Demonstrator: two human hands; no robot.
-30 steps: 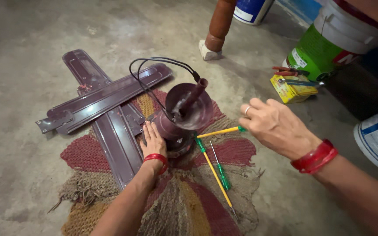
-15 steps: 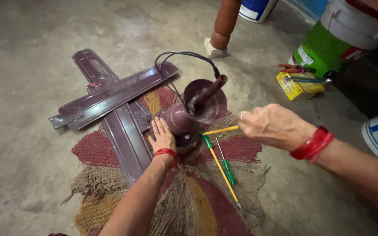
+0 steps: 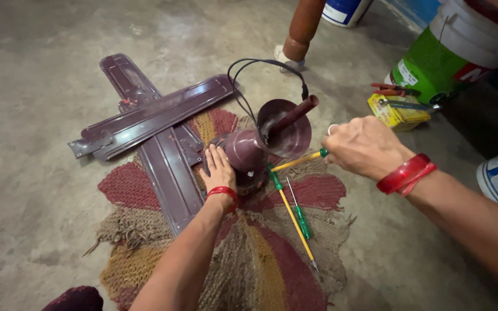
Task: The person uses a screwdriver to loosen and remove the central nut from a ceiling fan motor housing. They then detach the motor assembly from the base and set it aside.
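Head view: the left hand (image 3: 219, 168) lies flat with fingers spread against the side of a maroon ceiling fan motor (image 3: 244, 156), pressing on it rather than gripping; a red bangle sits at its wrist. The motor rests on its side on a round woven mat (image 3: 260, 253) of red, yellow and tan, near the mat's upper edge. A maroon cup-shaped canopy (image 3: 286, 128) and a short down rod (image 3: 295, 115) stick up and to the right from the motor, and a black cable (image 3: 249, 69) loops above them.

The right hand (image 3: 367, 147) is closed into a fist around the handle of a yellow screwdriver (image 3: 295, 161) with a green collar, whose shaft points left toward the motor, just under the canopy. Red bangles circle that wrist too.

Two more screwdrivers lie on the mat just right of the motor: a long yellow one (image 3: 292, 216) and a shorter green-handled one (image 3: 301, 219), side by side.

Three maroon fan blades (image 3: 157, 115) lie crossed on the concrete floor (image 3: 36, 63) to the left, partly over the mat. At the upper right stand a green and white bucket (image 3: 456, 57), a small yellow box (image 3: 396, 112) and a wooden furniture leg (image 3: 301, 31)
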